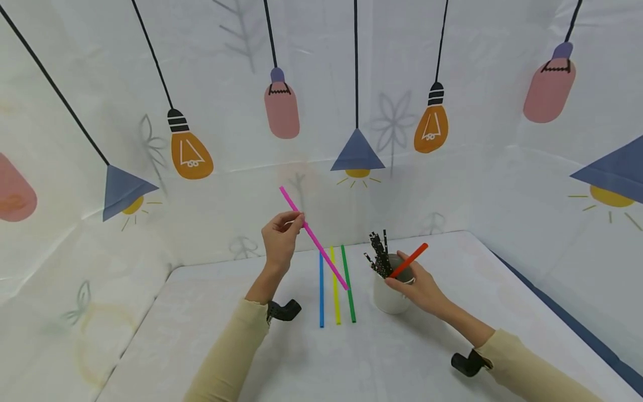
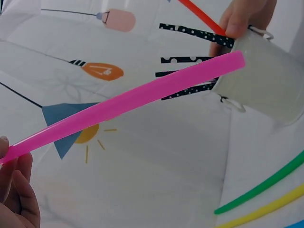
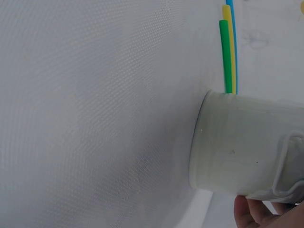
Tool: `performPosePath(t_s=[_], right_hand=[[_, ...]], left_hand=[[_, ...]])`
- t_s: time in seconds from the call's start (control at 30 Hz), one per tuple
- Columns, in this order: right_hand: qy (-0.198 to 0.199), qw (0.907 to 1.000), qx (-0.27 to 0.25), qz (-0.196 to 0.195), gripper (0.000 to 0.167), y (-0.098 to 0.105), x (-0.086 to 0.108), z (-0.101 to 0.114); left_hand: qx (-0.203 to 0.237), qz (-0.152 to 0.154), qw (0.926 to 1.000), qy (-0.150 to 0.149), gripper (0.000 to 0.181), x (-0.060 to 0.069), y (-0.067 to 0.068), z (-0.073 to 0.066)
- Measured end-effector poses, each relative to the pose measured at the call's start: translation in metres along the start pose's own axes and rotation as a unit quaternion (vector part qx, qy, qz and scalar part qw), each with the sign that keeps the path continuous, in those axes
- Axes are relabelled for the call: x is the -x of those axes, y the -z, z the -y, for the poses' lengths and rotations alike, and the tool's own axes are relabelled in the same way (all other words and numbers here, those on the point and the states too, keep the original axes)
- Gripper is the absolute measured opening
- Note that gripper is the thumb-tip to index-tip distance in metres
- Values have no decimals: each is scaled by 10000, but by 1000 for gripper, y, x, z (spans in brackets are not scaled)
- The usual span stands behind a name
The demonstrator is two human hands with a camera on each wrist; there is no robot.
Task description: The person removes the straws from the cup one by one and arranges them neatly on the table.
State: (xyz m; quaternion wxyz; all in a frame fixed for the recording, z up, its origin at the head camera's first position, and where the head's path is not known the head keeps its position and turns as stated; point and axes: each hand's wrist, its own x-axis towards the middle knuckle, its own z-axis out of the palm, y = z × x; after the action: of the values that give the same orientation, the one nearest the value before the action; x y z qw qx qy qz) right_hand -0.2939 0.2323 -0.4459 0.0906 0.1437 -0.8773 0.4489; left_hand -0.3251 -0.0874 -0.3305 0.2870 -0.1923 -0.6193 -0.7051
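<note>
My left hand (image 1: 282, 234) pinches a pink straw (image 1: 321, 248) between thumb and fingertips, raised above the table and slanting down to the right. A white cup (image 1: 389, 296) with small wire handles stands on the table. Around its upper side my right hand (image 1: 421, 286) grips, thumb at the front and fingers behind. Inside the cup are several black straws (image 1: 380, 254) with white dots. A red-orange straw (image 1: 412, 258) leans right over the rim beside the right hand, its lower end hidden. Blue (image 1: 321, 296), yellow (image 1: 336, 298) and green straws (image 1: 349, 296) lie between the hands.
The white-covered table (image 1: 201, 329) meets a white backdrop printed with hanging lamps and bulbs. On the right the table's edge (image 1: 542, 296) shows dark blue beyond it. Black camera mounts (image 1: 284, 310) sit on both wrists.
</note>
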Motion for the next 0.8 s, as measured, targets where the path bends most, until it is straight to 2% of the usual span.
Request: performPosePath(t_s=[0.33, 0.6, 0.8], right_hand=[[-59, 10000, 11, -22, 84, 0, 0, 1], [-60, 10000, 11, -20, 84, 0, -1, 1], [-66, 10000, 3, -12, 84, -1, -1, -2]], left_hand=[[-546, 534, 9940, 787, 19, 4, 26, 21], [-886, 724, 9828, 1447, 23, 6, 40, 44], [-1094, 787, 9758, 1724, 27, 11, 57, 98]])
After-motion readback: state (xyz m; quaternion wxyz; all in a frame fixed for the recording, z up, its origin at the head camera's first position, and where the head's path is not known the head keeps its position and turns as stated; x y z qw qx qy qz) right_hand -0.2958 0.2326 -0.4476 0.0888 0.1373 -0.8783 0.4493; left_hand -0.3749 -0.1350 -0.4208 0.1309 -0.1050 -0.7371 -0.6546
